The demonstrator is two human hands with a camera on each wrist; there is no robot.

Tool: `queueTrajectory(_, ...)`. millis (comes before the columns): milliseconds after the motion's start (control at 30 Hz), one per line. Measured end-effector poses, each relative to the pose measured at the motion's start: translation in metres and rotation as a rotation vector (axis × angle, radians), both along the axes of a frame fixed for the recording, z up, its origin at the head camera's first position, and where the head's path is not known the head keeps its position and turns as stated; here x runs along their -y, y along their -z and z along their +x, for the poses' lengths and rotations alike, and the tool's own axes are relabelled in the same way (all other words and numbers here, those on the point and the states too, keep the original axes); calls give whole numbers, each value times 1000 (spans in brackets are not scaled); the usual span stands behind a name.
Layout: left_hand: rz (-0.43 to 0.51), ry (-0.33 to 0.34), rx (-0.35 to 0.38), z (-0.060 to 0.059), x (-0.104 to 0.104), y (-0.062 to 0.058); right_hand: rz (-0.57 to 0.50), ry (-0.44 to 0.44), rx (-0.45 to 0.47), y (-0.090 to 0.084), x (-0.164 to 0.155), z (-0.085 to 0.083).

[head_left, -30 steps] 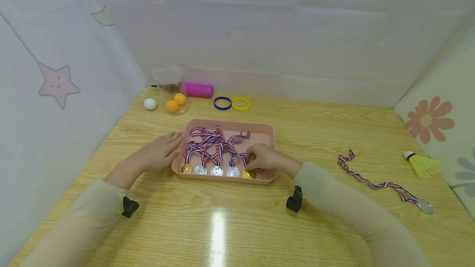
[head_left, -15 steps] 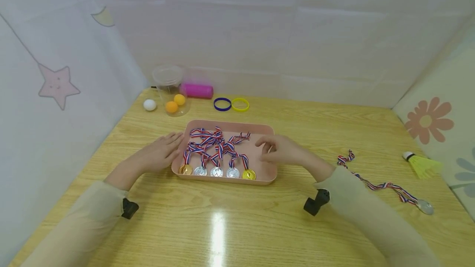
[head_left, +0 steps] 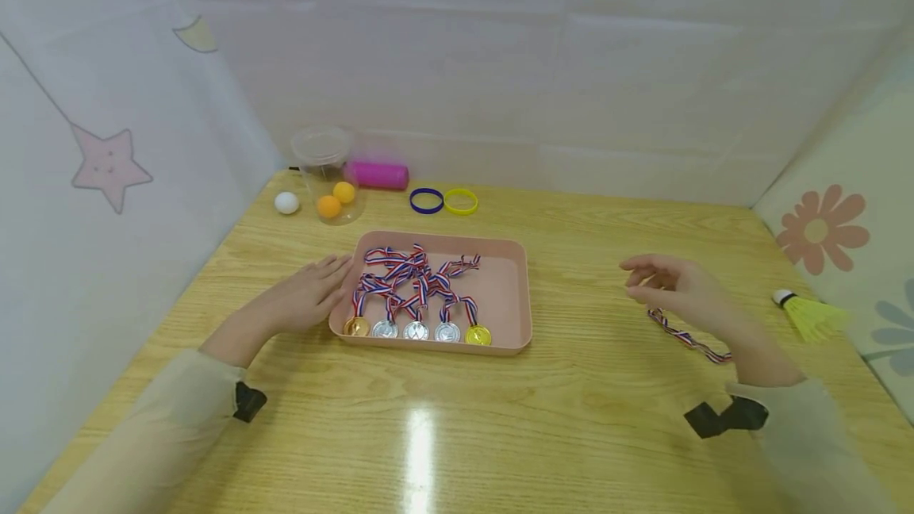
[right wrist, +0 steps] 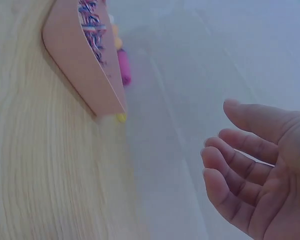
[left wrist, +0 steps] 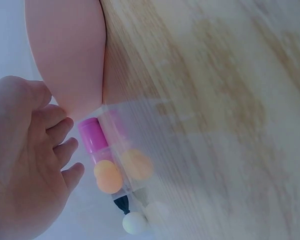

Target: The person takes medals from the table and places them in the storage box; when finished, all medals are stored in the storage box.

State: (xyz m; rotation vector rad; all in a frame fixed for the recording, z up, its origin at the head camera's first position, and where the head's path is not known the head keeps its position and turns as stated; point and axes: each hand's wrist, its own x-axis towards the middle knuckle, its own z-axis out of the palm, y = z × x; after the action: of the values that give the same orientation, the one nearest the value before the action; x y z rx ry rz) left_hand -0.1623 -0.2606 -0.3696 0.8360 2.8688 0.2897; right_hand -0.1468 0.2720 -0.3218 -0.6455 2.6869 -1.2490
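Resting flat on the tabletop (head_left: 500,435), the left hand (head_left: 307,296) lies with its fingers straight and together, their tips against the left wall of the pink tray (head_left: 510,292); it holds nothing. Behind it stand a white ball (head_left: 286,202), a clear cup (head_left: 327,173) with two orange balls, a pink cylinder (head_left: 378,174), and a blue ring (head_left: 426,200) beside a yellow ring (head_left: 461,201). In the tray five medals (head_left: 417,330) sit in a row along the near wall, their striped ribbons bunched behind them. Well right of the tray, the right hand (head_left: 678,288) hovers with fingers loosely spread and empty, just above a loose striped ribbon (head_left: 689,338) on the tabletop. A yellow shuttlecock (head_left: 810,314) lies farthest right.
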Motion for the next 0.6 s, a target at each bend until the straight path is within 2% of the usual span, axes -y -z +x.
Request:
queueTrajectory(200,1,3,5,-1,0,1,79,162,-70,10,-72,11)
queueTrajectory(300,6,3,3,-1,0,2,137,174,-64,18,-105,16)
queueTrajectory(533,4,25,-38,-3,0,5,401,205,64,49,-161,26)
queueTrajectory(600,4,27,-41,-3,0,5,446,216,101,59,-173,30)
